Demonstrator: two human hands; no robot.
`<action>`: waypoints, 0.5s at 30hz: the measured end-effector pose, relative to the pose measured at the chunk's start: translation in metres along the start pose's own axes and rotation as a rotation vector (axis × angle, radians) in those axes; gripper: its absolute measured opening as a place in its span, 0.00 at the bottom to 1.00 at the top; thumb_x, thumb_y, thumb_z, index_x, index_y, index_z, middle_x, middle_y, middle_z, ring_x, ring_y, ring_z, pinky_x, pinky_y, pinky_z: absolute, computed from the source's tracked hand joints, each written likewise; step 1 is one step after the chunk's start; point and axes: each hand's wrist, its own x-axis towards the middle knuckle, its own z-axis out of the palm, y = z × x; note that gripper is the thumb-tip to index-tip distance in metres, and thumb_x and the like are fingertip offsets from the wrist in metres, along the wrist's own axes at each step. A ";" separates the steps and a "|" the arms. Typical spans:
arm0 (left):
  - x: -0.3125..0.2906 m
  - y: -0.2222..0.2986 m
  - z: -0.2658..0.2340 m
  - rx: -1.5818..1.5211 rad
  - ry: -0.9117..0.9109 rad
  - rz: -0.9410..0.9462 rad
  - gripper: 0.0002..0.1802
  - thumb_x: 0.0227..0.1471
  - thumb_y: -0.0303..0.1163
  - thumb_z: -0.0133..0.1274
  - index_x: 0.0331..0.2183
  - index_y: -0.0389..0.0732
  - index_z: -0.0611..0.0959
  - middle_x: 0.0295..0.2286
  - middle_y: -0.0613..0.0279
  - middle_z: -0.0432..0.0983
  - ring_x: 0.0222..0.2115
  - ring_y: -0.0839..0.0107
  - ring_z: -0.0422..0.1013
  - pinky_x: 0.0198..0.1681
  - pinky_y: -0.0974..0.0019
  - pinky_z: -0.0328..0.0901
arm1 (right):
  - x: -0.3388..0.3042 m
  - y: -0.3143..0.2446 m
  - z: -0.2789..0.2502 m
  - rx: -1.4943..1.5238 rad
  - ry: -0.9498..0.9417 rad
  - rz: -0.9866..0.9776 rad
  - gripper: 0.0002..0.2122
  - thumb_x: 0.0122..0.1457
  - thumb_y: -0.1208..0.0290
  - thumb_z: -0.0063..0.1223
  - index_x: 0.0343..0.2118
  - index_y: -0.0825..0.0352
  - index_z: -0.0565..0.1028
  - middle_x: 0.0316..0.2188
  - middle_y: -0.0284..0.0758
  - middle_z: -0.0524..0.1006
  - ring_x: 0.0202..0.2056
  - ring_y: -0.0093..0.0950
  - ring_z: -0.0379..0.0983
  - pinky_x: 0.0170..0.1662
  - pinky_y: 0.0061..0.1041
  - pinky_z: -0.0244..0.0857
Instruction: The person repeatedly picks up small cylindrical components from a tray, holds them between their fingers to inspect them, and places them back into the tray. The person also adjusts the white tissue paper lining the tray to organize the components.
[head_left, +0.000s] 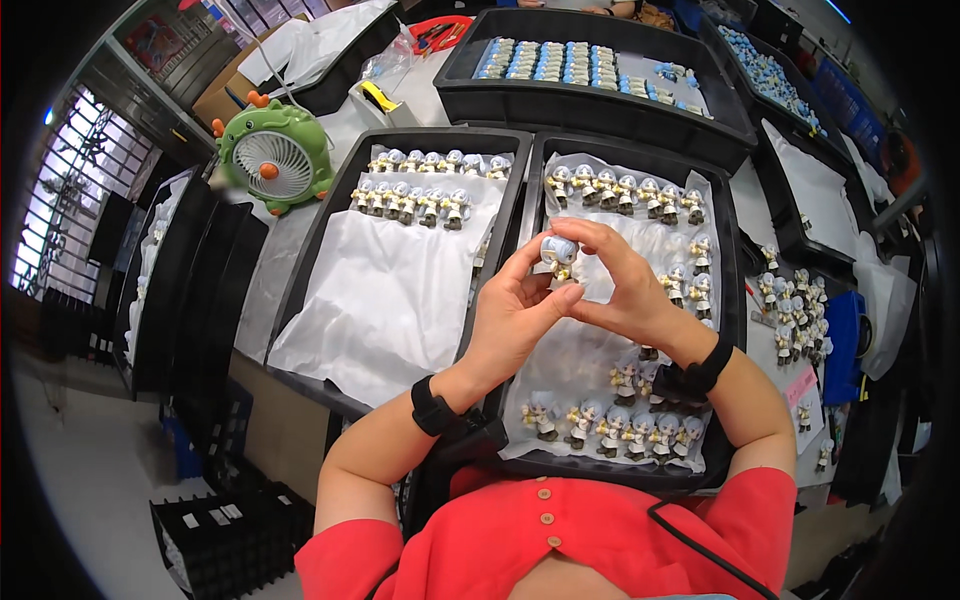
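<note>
Between my two hands, over the right-hand tray, is a small figurine (560,262) with pale blue hair and a white-and-gold outfit. My left hand (520,300) has its fingers closed on the figurine's left side. From the right, my right hand (615,280) curls round, fingertips at the figurine's head and thumb low beside it. Beneath them, the right black tray (738,300) is lined with white sheet and carries rows of similar figurines (625,195) at its far and near ends. My forearms hide part of its middle.
The left black tray (300,270) has two rows of figurines at its far end. Behind stand a larger tray (600,105) of blue-and-white parts, a tape dispenser (380,100) and a green fan (275,160). Loose figurines (800,310) cluster at right beside a blue bin (846,345).
</note>
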 end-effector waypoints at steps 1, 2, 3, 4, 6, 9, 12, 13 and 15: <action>0.000 -0.001 0.000 0.007 0.000 -0.001 0.30 0.52 0.26 0.53 0.56 0.35 0.62 0.43 0.62 0.69 0.38 0.76 0.70 0.40 0.72 0.68 | 0.000 0.000 0.000 -0.007 0.000 -0.009 0.33 0.40 0.74 0.66 0.52 0.63 0.64 0.52 0.38 0.67 0.54 0.37 0.62 0.56 0.33 0.57; 0.000 0.001 -0.001 0.007 -0.002 -0.015 0.30 0.53 0.28 0.53 0.55 0.34 0.62 0.43 0.61 0.69 0.39 0.74 0.71 0.41 0.70 0.68 | 0.000 -0.001 0.001 -0.013 0.001 -0.017 0.33 0.40 0.74 0.66 0.53 0.63 0.64 0.52 0.38 0.67 0.54 0.37 0.62 0.56 0.33 0.57; 0.000 0.003 -0.002 0.007 -0.004 -0.028 0.30 0.54 0.30 0.52 0.55 0.34 0.62 0.43 0.61 0.69 0.40 0.72 0.71 0.42 0.69 0.68 | 0.000 -0.002 0.000 -0.021 0.002 -0.027 0.33 0.40 0.74 0.66 0.53 0.63 0.64 0.52 0.38 0.67 0.54 0.37 0.62 0.56 0.33 0.57; 0.000 0.005 -0.002 0.006 -0.007 -0.040 0.29 0.55 0.32 0.52 0.55 0.34 0.62 0.43 0.60 0.70 0.41 0.70 0.71 0.43 0.67 0.68 | 0.001 -0.003 0.000 -0.013 0.006 -0.028 0.34 0.39 0.73 0.67 0.53 0.63 0.64 0.52 0.38 0.66 0.54 0.37 0.62 0.57 0.33 0.56; 0.001 0.003 -0.003 -0.058 -0.006 -0.045 0.28 0.56 0.35 0.50 0.55 0.35 0.62 0.43 0.59 0.70 0.40 0.68 0.72 0.42 0.67 0.68 | 0.001 -0.006 0.000 0.000 0.014 -0.029 0.35 0.39 0.72 0.67 0.53 0.64 0.63 0.52 0.38 0.66 0.54 0.37 0.61 0.57 0.33 0.56; 0.001 0.006 -0.003 -0.139 -0.020 -0.062 0.28 0.57 0.36 0.48 0.55 0.35 0.62 0.43 0.57 0.71 0.41 0.66 0.72 0.41 0.66 0.69 | 0.000 -0.008 -0.002 -0.016 0.023 -0.011 0.36 0.37 0.71 0.68 0.53 0.64 0.63 0.51 0.39 0.66 0.54 0.37 0.61 0.57 0.33 0.56; 0.002 0.007 -0.002 -0.197 -0.034 -0.071 0.27 0.57 0.37 0.48 0.55 0.37 0.64 0.42 0.59 0.71 0.40 0.68 0.72 0.41 0.67 0.69 | -0.002 -0.005 -0.002 -0.015 0.031 0.000 0.36 0.37 0.70 0.69 0.52 0.64 0.63 0.51 0.39 0.66 0.54 0.37 0.61 0.57 0.33 0.56; 0.002 0.007 -0.002 -0.214 -0.038 -0.073 0.27 0.57 0.37 0.49 0.55 0.38 0.64 0.42 0.61 0.71 0.40 0.70 0.72 0.40 0.68 0.68 | -0.001 -0.005 -0.002 -0.014 0.032 -0.001 0.36 0.37 0.70 0.69 0.52 0.64 0.63 0.51 0.39 0.66 0.54 0.38 0.61 0.57 0.33 0.56; 0.002 0.007 -0.003 -0.233 -0.041 -0.083 0.27 0.57 0.37 0.49 0.55 0.37 0.64 0.42 0.61 0.71 0.40 0.69 0.72 0.40 0.68 0.68 | -0.002 -0.005 -0.003 -0.010 0.032 -0.001 0.35 0.37 0.70 0.69 0.52 0.64 0.63 0.51 0.39 0.66 0.54 0.38 0.61 0.56 0.33 0.56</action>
